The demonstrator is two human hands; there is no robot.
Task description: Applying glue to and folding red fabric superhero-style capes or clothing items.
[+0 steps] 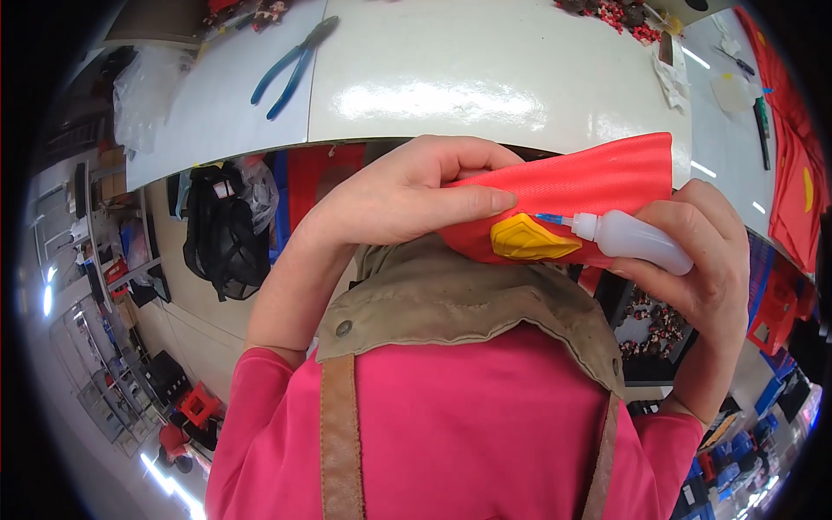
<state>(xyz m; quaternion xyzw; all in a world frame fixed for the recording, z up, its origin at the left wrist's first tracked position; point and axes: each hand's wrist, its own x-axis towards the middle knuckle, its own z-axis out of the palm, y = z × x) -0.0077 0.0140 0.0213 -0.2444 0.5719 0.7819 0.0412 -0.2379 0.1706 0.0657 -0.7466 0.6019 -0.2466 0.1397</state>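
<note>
A red fabric piece [598,178] with a raised yellow emblem [530,238] is held over my lap at the table's front edge. My left hand [425,191] grips its left end, thumb on top and fingers hidden behind. My right hand [702,251] is closed round a white squeeze bottle [637,241] lying nearly level. The bottle's thin blue needle tip points left, at the upper edge of the yellow emblem; whether it touches, I cannot tell. Some right fingers also rest close to the fabric's right end.
Blue-handled pliers [295,68] lie on the white table [416,52]. Small red and brown pieces [620,19] sit at the back right. More red fabric pieces [793,186] lie at the far right. A black backpack [227,230] hangs below the table at left.
</note>
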